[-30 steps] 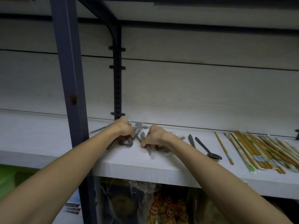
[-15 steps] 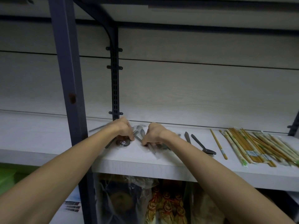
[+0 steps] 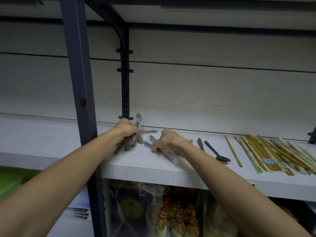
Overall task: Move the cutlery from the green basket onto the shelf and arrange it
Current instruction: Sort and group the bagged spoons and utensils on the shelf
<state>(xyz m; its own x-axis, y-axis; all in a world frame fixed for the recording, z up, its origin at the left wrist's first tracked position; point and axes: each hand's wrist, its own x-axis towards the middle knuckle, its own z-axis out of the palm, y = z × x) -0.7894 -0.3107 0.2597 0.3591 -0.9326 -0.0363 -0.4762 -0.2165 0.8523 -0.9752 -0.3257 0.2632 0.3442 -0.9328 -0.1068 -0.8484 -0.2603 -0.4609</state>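
Observation:
On the white shelf my left hand is closed around a bundle of wrapped metal spoons; one spoon bowl sticks up above my fist. My right hand presses on other clear-wrapped cutlery lying on the shelf. A few loose spoons lie between my hands. To the right lie a knife and a dark spoon. A corner of the green basket shows at the lower left.
A single chopstick and a pile of wrapped chopsticks fill the shelf's right end. A dark metal post stands just left of my left arm. Bagged goods sit on the level below.
My left hand has lifted its bundle of spoons so that one bowl now points up above the fist. My right hand has shifted slightly right, apart from the left.

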